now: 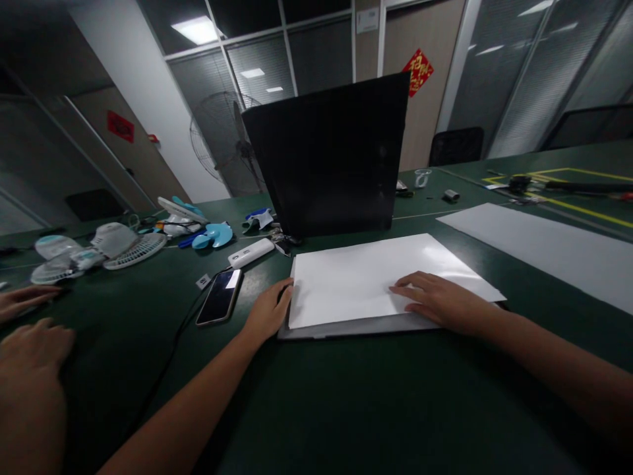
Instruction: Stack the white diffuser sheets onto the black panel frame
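Observation:
A white sheet (356,270) lies flat on a thin grey object (366,325), whose front edge shows beneath it; it looks like a laptop base. Behind it stands a black upright panel (336,158). My left hand (270,309) is at the sheet's left edge, its thumb and fingers round the edge of the sheet and the grey object. On the right part of the sheet rests my right hand (435,300), palm down with fingers spread, holding nothing.
Left of the sheet lie a phone (220,297), a white power strip (251,253) and a cable. Fan parts (119,245) sit farther left, near another person's hands (34,349). A large white sheet (548,247) lies at the right, with tools (568,186) behind.

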A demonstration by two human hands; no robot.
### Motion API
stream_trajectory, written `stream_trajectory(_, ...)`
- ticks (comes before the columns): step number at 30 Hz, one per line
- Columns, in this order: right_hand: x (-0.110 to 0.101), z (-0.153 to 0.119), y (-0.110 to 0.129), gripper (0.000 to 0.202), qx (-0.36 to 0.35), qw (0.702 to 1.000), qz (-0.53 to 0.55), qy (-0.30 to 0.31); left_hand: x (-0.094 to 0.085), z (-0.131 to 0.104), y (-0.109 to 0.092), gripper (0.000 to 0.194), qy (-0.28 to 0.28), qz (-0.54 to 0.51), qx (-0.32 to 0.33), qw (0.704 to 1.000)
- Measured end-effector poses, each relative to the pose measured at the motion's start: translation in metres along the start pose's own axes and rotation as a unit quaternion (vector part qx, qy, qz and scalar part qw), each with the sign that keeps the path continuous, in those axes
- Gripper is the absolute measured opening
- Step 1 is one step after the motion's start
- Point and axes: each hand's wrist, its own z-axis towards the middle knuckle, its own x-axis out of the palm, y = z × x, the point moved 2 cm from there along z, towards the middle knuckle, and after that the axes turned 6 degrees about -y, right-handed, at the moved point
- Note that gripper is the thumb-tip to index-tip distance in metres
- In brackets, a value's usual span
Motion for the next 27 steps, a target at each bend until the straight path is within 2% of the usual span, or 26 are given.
stream_trajectory(4, -0.003, -0.004, 0.001, 0.047, 0.012, 0.999, 0.038, 0.022, 0.000, -0.001, -0.002, 0.052, 0.011, 0.014, 0.020, 1.000)
stream_trajectory(9, -0.012, -0.008, 0.006, 0.055, -0.011, 0.996, 0.077, 0.040, 0.002, -0.001, 0.000, 0.046, 0.005, 0.022, 0.037, 0.999)
stream_trajectory(13, -0.012, -0.006, 0.014, 0.054, -0.044, 0.995, 0.086, 0.029, 0.006, 0.001, 0.004, 0.044, 0.007, 0.040, 0.040, 0.998)
stream_trajectory(16, -0.014, -0.004, 0.009, 0.046, -0.075, 0.994, 0.077, 0.000, 0.007, 0.001, 0.006, 0.045, 0.013, 0.046, 0.043, 0.998)
stream_trajectory(18, -0.020, -0.006, -0.010, 0.040, -0.052, 0.997, 0.035, -0.052, 0.007, 0.000, 0.006, 0.045, 0.015, 0.047, 0.044, 0.998)
stream_trajectory(21, -0.033, -0.024, -0.067, 0.049, 0.095, 0.982, -0.092, -0.134, 0.006, 0.000, 0.005, 0.045, 0.011, 0.049, 0.042, 0.998)
stream_trajectory(24, -0.040, -0.066, -0.138, 0.072, 0.302, 0.914, -0.210, -0.173, 0.005, 0.000, 0.003, 0.048, 0.018, 0.051, 0.038, 0.998)
stream_trajectory(27, -0.034, -0.113, -0.198, 0.094, 0.469, 0.834, -0.221, -0.187, 0.005, 0.000, 0.003, 0.048, 0.024, 0.053, 0.035, 0.998)
